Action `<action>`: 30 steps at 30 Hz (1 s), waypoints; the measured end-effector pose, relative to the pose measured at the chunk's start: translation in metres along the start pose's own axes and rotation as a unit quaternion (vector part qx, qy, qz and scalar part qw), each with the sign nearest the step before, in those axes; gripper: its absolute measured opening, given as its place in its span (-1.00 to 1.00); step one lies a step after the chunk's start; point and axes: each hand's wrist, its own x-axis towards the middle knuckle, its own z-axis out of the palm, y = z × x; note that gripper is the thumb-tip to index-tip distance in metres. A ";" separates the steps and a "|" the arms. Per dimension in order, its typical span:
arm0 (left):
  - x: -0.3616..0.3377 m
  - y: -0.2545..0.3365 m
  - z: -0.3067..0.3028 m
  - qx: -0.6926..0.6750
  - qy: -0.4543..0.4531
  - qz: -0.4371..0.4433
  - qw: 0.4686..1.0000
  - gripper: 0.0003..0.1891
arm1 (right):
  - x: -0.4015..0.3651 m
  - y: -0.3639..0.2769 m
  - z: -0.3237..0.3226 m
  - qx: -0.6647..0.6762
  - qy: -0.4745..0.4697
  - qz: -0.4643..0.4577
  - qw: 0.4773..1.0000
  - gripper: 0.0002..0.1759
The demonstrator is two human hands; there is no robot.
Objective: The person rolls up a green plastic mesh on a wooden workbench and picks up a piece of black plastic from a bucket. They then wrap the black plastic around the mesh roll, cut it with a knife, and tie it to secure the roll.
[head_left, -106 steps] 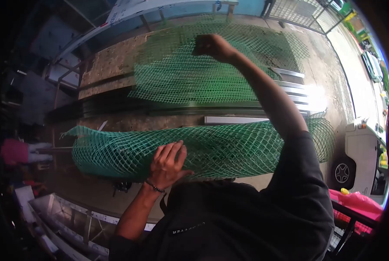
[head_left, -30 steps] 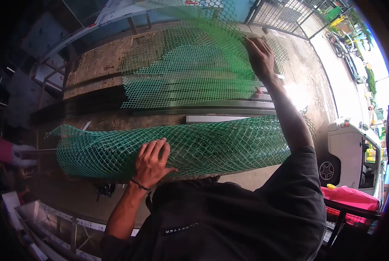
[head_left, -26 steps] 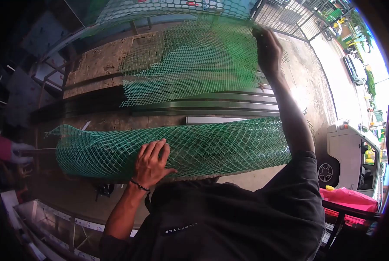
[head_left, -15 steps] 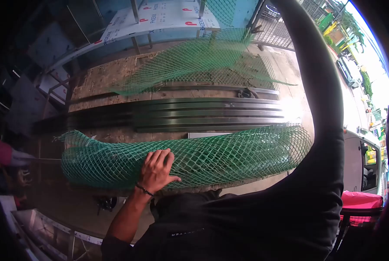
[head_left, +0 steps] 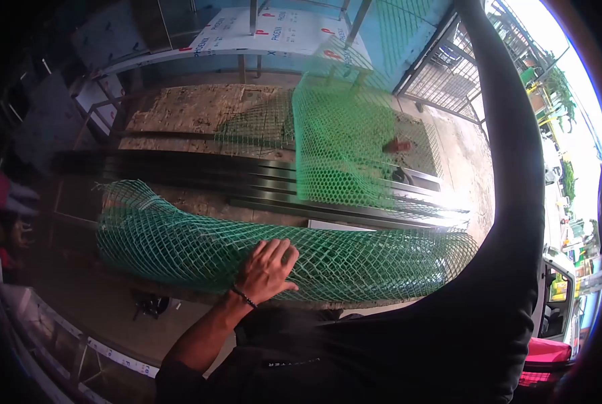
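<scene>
My left hand (head_left: 268, 272), with a dark bracelet at the wrist, lies on the near side of a roll of green plastic mesh (head_left: 180, 232). Its fingers are extended and the thumb points out to the right. The roll lies lengthwise along the near edge of the table. Beyond it, a loose sheet of green mesh (head_left: 341, 148) hangs blurred over dark metal bars (head_left: 200, 168). My right arm reaches up out of the top of the view, so that hand is out of sight. A reddish-brown blur (head_left: 398, 145) shows by the sheet; I cannot make out what it is.
The worn wooden tabletop (head_left: 186, 108) shows behind the bars. A frame with a white printed panel (head_left: 280, 34) stands at the back. At upper right is a metal gate (head_left: 452, 74). Pink cloth (head_left: 546, 350) lies at lower right, and a vehicle (head_left: 556, 303) is outside.
The loose mesh sheet has swung nearer, its left edge now crossing the metal bars. My left hand stays on the roll. The whole view has shifted a little.
</scene>
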 end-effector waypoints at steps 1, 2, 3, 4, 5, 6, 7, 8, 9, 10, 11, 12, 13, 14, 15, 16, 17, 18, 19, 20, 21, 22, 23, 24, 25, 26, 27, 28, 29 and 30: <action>0.000 0.000 0.001 -0.001 -0.002 -0.001 1.000 -0.06 | -0.008 0.021 -0.011 -0.016 -0.018 0.077 0.997 -0.80; -0.001 0.000 0.001 -0.004 -0.006 -0.003 1.000 -0.06 | -0.015 0.042 -0.021 -0.053 -0.031 0.054 0.997 -0.84; -0.002 0.001 0.000 -0.004 -0.008 -0.007 1.000 -0.06 | -0.022 0.070 -0.035 -0.092 -0.042 0.031 0.994 -0.88; 0.000 0.000 0.000 -0.002 -0.008 -0.009 1.000 -0.06 | -0.021 0.117 -0.051 0.001 -0.057 -0.086 0.995 -0.95; 0.001 0.001 -0.001 -0.006 -0.011 -0.010 1.000 -0.04 | -0.041 0.117 -0.062 -0.055 -0.064 -0.064 0.994 -0.96; 0.000 0.001 0.000 -0.011 -0.018 -0.007 1.000 -0.04 | -0.063 0.116 -0.077 -0.111 -0.071 -0.040 0.990 -0.96; -0.001 0.000 0.002 -0.009 -0.010 -0.007 1.000 -0.03 | -0.079 0.127 -0.102 -0.193 -0.094 0.020 0.976 -0.95; 0.000 0.000 0.004 -0.008 -0.003 -0.006 1.000 -0.02 | -0.095 0.128 -0.124 -0.274 -0.117 0.079 0.951 -0.86; 0.000 0.000 0.003 -0.006 -0.007 -0.007 1.000 -0.01 | -0.111 0.129 -0.145 -0.449 -0.108 -0.026 0.886 -0.87; 0.000 0.001 0.004 -0.013 -0.014 -0.001 1.000 -0.01 | -0.126 0.147 -0.168 -0.415 -0.104 -0.001 0.904 -0.83; 0.000 0.001 0.004 -0.014 -0.011 -0.008 1.000 0.00 | -0.141 0.160 -0.185 -0.374 -0.108 0.058 0.919 -0.80; 0.000 0.001 0.004 -0.014 -0.008 -0.014 1.000 0.00 | -0.154 0.173 -0.203 -0.331 -0.108 0.118 0.930 -0.76; 0.000 0.001 0.004 -0.013 -0.011 -0.014 1.000 0.03 | -0.167 0.178 -0.215 -0.369 -0.122 0.121 0.914 -0.66; 0.001 0.000 0.004 -0.018 -0.021 -0.003 1.000 0.03 | -0.183 0.169 -0.218 -0.391 -0.142 0.163 0.895 -0.61; 0.002 0.000 0.003 -0.005 -0.023 -0.010 1.000 0.03 | -0.197 0.161 -0.221 -0.451 -0.208 0.175 0.850 -0.53; 0.002 0.002 0.004 0.006 -0.026 -0.016 1.000 0.04 | -0.212 0.180 -0.238 -0.416 -0.285 0.174 0.846 -0.47; 0.002 0.002 0.003 0.008 -0.034 -0.018 0.999 0.03 | -0.232 0.175 -0.244 -0.441 -0.327 0.214 0.808 -0.53; 0.003 0.003 0.002 0.001 -0.046 -0.009 0.999 0.03 | -0.251 0.170 -0.247 -0.461 -0.368 0.251 0.768 -0.58; 0.004 0.004 0.001 0.010 -0.048 -0.014 0.999 0.02 | -0.264 0.165 -0.261 -0.409 -0.406 0.313 0.755 -0.60; 0.004 0.004 0.001 0.021 -0.048 -0.022 0.998 0.02 | -0.276 0.155 -0.270 -0.352 -0.441 0.370 0.738 -0.62; 0.004 0.004 0.000 0.031 -0.049 -0.017 0.998 0.00 | -0.289 0.144 -0.277 -0.351 -0.440 0.379 0.735 -0.62; 0.005 0.004 0.001 0.030 -0.056 -0.015 0.998 0.00 | -0.301 0.122 -0.277 -0.308 -0.460 0.423 0.717 -0.59; 0.006 0.005 0.001 0.022 -0.050 -0.018 0.998 -0.03 | -0.307 0.112 -0.278 -0.264 -0.479 0.462 0.698 -0.56; 0.006 0.005 0.001 0.015 -0.043 -0.023 0.999 -0.05 | -0.310 0.110 -0.283 -0.304 -0.563 0.426 0.640 -0.52; 0.006 0.004 0.002 0.015 -0.041 -0.021 0.999 -0.04 | -0.316 0.101 -0.285 -0.285 -0.563 0.432 0.645 -0.52; 0.007 0.004 0.002 0.017 -0.044 -0.021 0.999 -0.04 | -0.322 0.092 -0.286 -0.266 -0.562 0.436 0.650 -0.51; 0.007 0.005 0.001 0.014 -0.044 -0.025 0.999 -0.04 | -0.331 0.100 -0.295 -0.263 -0.562 0.437 0.651 -0.51; 0.007 0.006 0.001 0.011 -0.045 -0.029 0.998 -0.04 | -0.345 0.114 -0.310 -0.220 -0.544 0.404 0.701 -0.54; 0.006 0.006 0.000 0.012 -0.048 -0.030 0.998 -0.04 | -0.353 0.118 -0.315 -0.176 -0.523 0.370 0.747 -0.55; 0.005 0.005 0.001 0.015 -0.047 -0.028 0.998 -0.03 | -0.358 0.123 -0.318 -0.174 -0.523 0.371 0.748 -0.55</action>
